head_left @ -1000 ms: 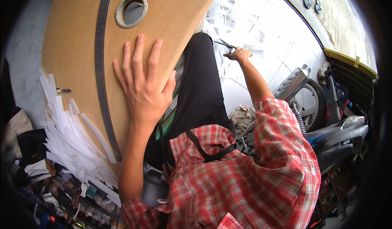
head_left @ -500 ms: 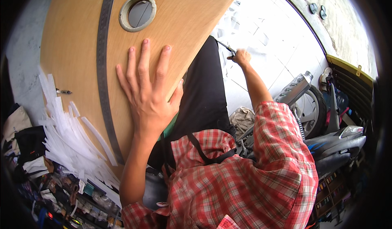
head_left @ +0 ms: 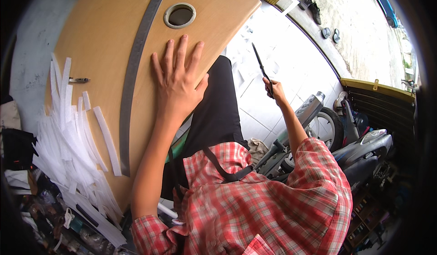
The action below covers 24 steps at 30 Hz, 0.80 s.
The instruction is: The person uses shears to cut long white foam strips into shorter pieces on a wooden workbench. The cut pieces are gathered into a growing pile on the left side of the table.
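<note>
My left hand (head_left: 179, 85) lies flat on the wooden tabletop (head_left: 102, 36) with its fingers spread, holding nothing. Close to its fingertips is the ringed round hole (head_left: 180, 15) in the board. A long dark metal ruler (head_left: 138, 61) runs along the tabletop just left of this hand. Off the table's right side, above the tiled floor, my right hand (head_left: 274, 90) grips a pair of black scissors (head_left: 259, 60) by the handles. The scissors' blades point up and away and look closed together. Nothing shows between them.
Many white strips (head_left: 68, 141) pile up on the table's left side, near a pen (head_left: 79, 80). White scraps (head_left: 243, 68) lie on the tiled floor. A motorcycle (head_left: 314, 114) stands at the right. Shoes (head_left: 311, 8) and sandals (head_left: 331, 34) are outside. Clutter fills the lower left.
The scissors have swung from pointing left to pointing up and away, and now show at full length. The whole view has shifted and turned. My left hand stays flat on the table.
</note>
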Motion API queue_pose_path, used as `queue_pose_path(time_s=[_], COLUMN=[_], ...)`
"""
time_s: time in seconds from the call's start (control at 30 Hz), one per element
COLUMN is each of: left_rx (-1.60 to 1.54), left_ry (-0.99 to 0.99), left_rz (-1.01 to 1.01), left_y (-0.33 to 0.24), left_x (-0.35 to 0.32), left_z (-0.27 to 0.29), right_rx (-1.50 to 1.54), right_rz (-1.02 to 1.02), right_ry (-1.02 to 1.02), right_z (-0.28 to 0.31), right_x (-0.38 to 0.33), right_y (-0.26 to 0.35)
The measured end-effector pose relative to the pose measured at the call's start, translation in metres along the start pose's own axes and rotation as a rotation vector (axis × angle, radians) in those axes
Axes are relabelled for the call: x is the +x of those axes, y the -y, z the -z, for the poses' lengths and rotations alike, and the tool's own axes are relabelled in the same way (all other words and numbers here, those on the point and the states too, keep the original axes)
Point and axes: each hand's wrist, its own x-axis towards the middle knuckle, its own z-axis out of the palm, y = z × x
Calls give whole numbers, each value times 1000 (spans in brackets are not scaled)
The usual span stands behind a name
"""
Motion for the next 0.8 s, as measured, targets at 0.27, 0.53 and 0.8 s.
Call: queue_pose_path(time_s=[0.27,0.53,0.8], left_rx=[-98,-120,-22], left_ry=[-115,-142,-103], left_rz=[-42,-60,-35], left_y=[9,7,2], left_x=[-12,-12,-5], left_z=[-8,-6,-4], right_rx=[-180,-1122,-1172], right_rz=[69,-293,-588], right_ry=[-43,111,-123], right_z=[29,6,-74], right_x=[-59,1,20], right_y=[59,-19,-50])
